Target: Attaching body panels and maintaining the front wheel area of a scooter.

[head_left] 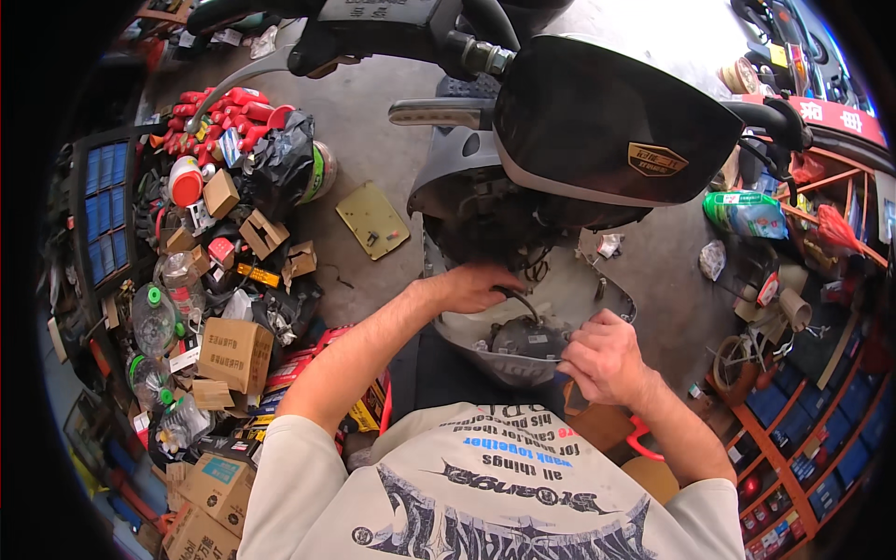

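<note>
Below the scooter's handlebar unit and dark front housing, a pale detached shell is tipped open, with a dark lamp unit and a black cable inside. My left hand is closed at the cable's upper end, just under loose wires; its fingertips are partly hidden, so what it pinches is unclear. My right hand has its fingers curled at the shell's right edge, beside the lamp unit, gripping that rim.
Bottles, boxes and red containers are heaped at left beside a blue-drawered rack. A yellowish flat panel lies on the concrete floor. Orange shelving, cluttered with parts and a green bag, stands at right.
</note>
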Tool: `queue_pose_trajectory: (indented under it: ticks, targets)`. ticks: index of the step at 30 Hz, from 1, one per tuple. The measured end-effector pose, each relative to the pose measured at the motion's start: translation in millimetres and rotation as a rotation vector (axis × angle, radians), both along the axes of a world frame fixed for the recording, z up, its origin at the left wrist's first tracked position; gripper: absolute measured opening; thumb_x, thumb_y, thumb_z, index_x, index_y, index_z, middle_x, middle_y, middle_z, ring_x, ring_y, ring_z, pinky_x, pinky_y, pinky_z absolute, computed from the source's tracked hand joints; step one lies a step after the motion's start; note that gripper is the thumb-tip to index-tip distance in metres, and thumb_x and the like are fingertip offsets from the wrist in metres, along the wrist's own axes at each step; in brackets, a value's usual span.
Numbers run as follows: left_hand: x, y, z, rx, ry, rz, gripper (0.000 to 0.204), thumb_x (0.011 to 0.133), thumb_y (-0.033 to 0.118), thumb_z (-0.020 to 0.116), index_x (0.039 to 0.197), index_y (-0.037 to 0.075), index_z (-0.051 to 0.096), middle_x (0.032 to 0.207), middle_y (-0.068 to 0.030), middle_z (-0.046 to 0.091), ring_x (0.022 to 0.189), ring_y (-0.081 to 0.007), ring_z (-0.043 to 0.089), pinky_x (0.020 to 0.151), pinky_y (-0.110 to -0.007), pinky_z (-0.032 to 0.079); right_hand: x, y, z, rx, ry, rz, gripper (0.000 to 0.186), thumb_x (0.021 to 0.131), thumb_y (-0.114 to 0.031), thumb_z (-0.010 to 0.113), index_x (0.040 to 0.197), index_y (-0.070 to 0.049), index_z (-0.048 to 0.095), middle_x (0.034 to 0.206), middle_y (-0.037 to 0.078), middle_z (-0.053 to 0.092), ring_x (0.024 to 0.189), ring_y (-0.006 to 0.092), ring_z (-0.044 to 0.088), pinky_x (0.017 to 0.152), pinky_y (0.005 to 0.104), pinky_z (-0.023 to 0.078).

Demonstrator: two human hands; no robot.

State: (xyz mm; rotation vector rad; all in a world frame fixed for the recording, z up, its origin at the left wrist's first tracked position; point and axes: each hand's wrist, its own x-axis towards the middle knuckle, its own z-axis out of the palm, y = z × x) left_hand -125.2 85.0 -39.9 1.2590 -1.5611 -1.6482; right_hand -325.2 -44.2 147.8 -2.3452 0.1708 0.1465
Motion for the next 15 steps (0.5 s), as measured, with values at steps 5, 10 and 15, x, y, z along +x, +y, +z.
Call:
queue_pose_trajectory:
  ticks: [5,10,15]
  targets:
    - [-11.1,-2.9,6.1,0.089,0.045,-0.182,0.040,0.085,0.008,0.051,0.124,0.006,0.058,0.122,-0.0176,0.058,0.117,-0.0336,0.052,0.102,-0.039,0.040,-2.6,-1.4,-3.0,-0.001,-0.008,-0.002,0.020,0.065,-0.015,0.074,0.070,-0.009,0.055,0.064,0.002,0.053,0.064,0.0212,0.057,0.067,0.0348,0.045]
    - [-8.6,-3.6,6.6,0.143,0.037,-0.174,0.040,0.085,0.009,0.050,0.124,0.006,0.058,0.125,-0.0179,0.056,0.118,-0.0340,0.051,0.103,-0.040,0.038,3.6,-5.9,-2.1,-0.018,-0.064,-0.055,0.022,0.063,-0.016,0.074,0.071,-0.008,0.056,0.063,0.002,0.050,0.062,0.0207,0.055,0.067,0.0344,0.045]
    - [2.2,-12.9,7.0,0.180,0.076,-0.248,0.042,0.084,0.012,0.053,0.126,0.006,0.057,0.124,-0.0182,0.055,0.119,-0.0327,0.050,0.103,-0.039,0.038,12.9,-7.9,-4.6,-0.030,-0.099,-0.076,0.021,0.063,-0.016,0.074,0.071,-0.008,0.055,0.062,0.002,0.049,0.061,0.0213,0.055,0.066,0.0347,0.045]
